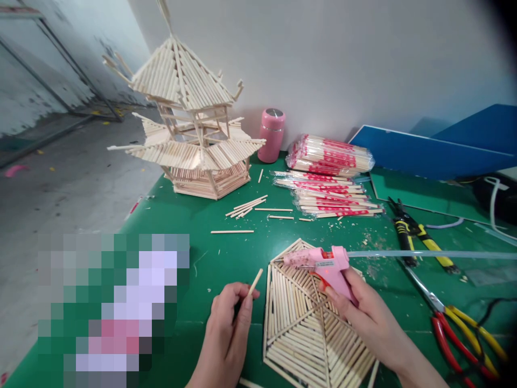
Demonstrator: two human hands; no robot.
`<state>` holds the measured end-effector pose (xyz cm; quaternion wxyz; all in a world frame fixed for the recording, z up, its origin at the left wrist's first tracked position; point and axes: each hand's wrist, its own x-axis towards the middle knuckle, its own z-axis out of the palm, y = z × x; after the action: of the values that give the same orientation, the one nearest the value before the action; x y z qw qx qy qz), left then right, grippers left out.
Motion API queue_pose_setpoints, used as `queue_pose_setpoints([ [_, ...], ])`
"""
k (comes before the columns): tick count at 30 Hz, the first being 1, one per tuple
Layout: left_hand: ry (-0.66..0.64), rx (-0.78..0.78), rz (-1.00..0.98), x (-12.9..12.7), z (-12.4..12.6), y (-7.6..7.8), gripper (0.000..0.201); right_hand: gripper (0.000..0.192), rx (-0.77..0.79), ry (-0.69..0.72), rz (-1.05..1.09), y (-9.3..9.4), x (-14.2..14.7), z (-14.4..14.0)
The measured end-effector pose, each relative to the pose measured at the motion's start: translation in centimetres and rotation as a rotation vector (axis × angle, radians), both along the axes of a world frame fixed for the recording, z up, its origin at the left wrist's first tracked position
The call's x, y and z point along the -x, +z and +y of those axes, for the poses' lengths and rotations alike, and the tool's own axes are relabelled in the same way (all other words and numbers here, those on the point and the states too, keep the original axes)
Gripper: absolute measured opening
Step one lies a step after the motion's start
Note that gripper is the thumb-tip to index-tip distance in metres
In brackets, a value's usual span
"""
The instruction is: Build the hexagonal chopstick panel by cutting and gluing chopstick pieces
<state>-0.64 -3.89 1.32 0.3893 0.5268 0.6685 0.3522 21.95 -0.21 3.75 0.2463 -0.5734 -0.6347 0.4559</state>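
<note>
Between the thumb and fingers of my left hand (231, 323) is a short wooden stick (256, 281), tilted up to the right. My right hand (365, 315) grips a pink hot glue gun (333, 269), a finger by its orange trigger. A long translucent glue stick (424, 254) runs out of the gun's back to the right. Below the gun lies a flat polygonal panel of wooden sticks (294, 328), laid in wedge-shaped sections. The gun's nozzle is over the panel's upper left corner; I cannot tell whether it touches. My left hand is just left of the panel.
A stick-built pagoda (202, 151) stands at the back left, a pink flask (271, 137) beside it. Wrapped chopsticks (335, 196) and loose sticks (246, 206) lie on the green table (181, 215). Wire strippers (420, 237) and red-and-yellow-handled pliers (448, 318) lie at the right.
</note>
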Motion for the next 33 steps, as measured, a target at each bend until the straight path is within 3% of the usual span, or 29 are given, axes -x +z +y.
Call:
queue_pose_setpoints([
  [7, 0.041, -0.139, 0.04, 0.4, 0.5, 0.1, 0.018, 0.032, -0.058, -0.389, 0.017, 0.1, -3.0, 0.0],
  [11, 0.077, -0.013, -0.097, 0.8, 0.7, 1.0, 0.02, 0.036, -0.068, -0.638, 0.014, -0.1, -6.9, 1.0],
  [13, 0.086, 0.065, -0.204, 0.9, 0.9, 1.7, 0.023, 0.04, -0.06, -0.669, -0.079, -0.4, -8.4, 1.5],
  [19, 0.051, 0.109, -0.222, 0.8, 1.9, 2.9, 0.026, 0.041, -0.053, -0.498, -0.497, -1.7, -10.0, 2.9],
  [23, -0.046, 0.146, -0.123, 0.5, 2.7, 2.9, 0.027, 0.042, -0.3, -0.497, -0.72, -1.9, -9.1, 2.6],
  [25, -0.096, 0.143, -0.061, 0.1, 3.0, 2.8, 0.026, 0.039, -0.453, -0.503, -0.68, -1.4, -7.7, 1.9],
  [27, -0.137, 0.117, -0.003, -0.4, 3.4, 2.6, 0.024, 0.03, -0.522, -0.416, -0.484, -0.8, -5.5, 1.2],
  [31, -0.204, 0.088, 0.148, -1.1, 3.9, 1.9, 0.021, 0.02, -0.42, -0.114, -0.156, 0.4, -0.4, 1.3],
  [33, -0.233, 0.072, 0.275, -1.2, 4.1, 1.7, 0.021, 0.019, -0.407, -0.001, -0.095, 0.7, 1.8, 2.2],
])
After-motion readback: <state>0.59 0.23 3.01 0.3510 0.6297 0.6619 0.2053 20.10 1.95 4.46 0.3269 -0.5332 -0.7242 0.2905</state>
